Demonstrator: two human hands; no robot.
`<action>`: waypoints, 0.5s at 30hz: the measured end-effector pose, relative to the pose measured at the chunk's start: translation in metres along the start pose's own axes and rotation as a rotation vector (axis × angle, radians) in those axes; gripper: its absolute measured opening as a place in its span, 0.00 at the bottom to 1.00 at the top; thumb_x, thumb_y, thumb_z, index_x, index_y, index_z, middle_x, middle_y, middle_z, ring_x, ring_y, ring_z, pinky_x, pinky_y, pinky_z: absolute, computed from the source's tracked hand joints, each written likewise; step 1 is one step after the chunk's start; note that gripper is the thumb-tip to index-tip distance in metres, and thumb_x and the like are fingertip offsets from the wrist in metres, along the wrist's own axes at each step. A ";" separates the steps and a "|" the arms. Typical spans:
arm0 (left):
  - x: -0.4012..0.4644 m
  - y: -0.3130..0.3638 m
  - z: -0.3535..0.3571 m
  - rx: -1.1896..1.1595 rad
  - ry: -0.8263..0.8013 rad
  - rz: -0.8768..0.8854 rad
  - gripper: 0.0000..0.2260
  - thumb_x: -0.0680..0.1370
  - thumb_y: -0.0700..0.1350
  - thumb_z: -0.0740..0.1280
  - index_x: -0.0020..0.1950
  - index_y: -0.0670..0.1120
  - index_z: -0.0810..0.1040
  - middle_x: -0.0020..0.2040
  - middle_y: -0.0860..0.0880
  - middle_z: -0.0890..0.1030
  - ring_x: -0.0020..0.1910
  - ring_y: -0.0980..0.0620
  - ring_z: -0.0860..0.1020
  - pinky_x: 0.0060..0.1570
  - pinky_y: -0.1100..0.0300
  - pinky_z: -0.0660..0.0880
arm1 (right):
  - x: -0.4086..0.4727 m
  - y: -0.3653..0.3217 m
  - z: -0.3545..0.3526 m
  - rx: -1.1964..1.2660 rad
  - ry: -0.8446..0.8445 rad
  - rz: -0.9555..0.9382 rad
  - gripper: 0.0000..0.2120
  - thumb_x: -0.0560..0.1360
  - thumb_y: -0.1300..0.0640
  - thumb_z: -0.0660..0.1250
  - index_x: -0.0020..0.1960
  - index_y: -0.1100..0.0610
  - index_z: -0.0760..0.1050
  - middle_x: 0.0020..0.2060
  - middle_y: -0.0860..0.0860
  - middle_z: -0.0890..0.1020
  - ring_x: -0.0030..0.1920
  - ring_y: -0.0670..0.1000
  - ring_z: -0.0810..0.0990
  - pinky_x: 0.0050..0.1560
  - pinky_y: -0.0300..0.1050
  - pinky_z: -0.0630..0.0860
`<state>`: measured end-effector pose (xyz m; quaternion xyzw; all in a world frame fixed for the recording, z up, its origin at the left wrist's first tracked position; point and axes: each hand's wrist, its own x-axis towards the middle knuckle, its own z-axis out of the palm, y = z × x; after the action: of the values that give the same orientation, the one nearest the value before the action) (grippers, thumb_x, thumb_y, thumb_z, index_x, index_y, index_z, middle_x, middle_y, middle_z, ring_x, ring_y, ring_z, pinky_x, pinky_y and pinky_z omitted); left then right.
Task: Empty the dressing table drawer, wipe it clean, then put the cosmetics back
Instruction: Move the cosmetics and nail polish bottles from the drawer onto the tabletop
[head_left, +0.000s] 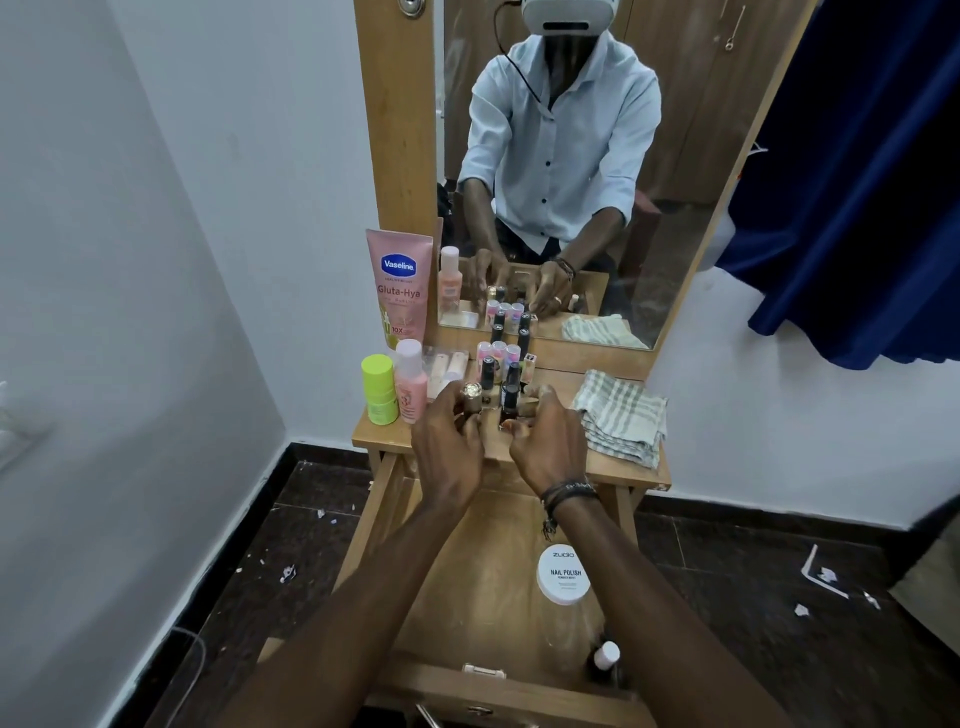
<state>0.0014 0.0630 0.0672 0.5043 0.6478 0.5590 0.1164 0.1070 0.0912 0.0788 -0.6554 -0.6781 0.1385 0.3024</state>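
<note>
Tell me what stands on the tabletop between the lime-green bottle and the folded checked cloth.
In the head view, a pink bottle with a pale cap, then small nail polish bottles; the left hand and right hand grip some of them.

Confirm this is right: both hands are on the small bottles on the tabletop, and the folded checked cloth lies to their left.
Not quite. The head view shows the checked cloth lying to the right of the small bottles, not the left. The left hand and right hand are indeed on them.
</note>
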 end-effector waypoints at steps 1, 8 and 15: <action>0.001 -0.003 0.001 0.003 -0.002 -0.020 0.20 0.72 0.29 0.71 0.63 0.41 0.78 0.52 0.44 0.84 0.51 0.47 0.82 0.53 0.51 0.81 | 0.000 0.000 0.001 0.000 0.004 -0.002 0.23 0.70 0.61 0.73 0.63 0.56 0.71 0.46 0.53 0.84 0.47 0.56 0.83 0.43 0.48 0.80; 0.004 -0.008 0.005 0.013 -0.029 -0.034 0.17 0.72 0.30 0.72 0.59 0.40 0.80 0.50 0.43 0.84 0.49 0.46 0.83 0.51 0.48 0.82 | 0.007 0.001 0.008 0.007 0.027 -0.022 0.22 0.69 0.61 0.73 0.62 0.57 0.73 0.45 0.53 0.85 0.47 0.56 0.83 0.43 0.49 0.81; 0.004 -0.010 0.006 0.019 -0.037 -0.010 0.16 0.72 0.30 0.72 0.58 0.39 0.81 0.50 0.42 0.85 0.49 0.46 0.83 0.51 0.53 0.81 | 0.005 -0.001 0.007 -0.005 0.035 -0.039 0.19 0.70 0.61 0.73 0.59 0.56 0.73 0.46 0.52 0.84 0.48 0.55 0.83 0.44 0.47 0.80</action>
<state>-0.0017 0.0708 0.0580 0.5126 0.6533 0.5427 0.1261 0.1027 0.0976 0.0751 -0.6453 -0.6856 0.1194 0.3151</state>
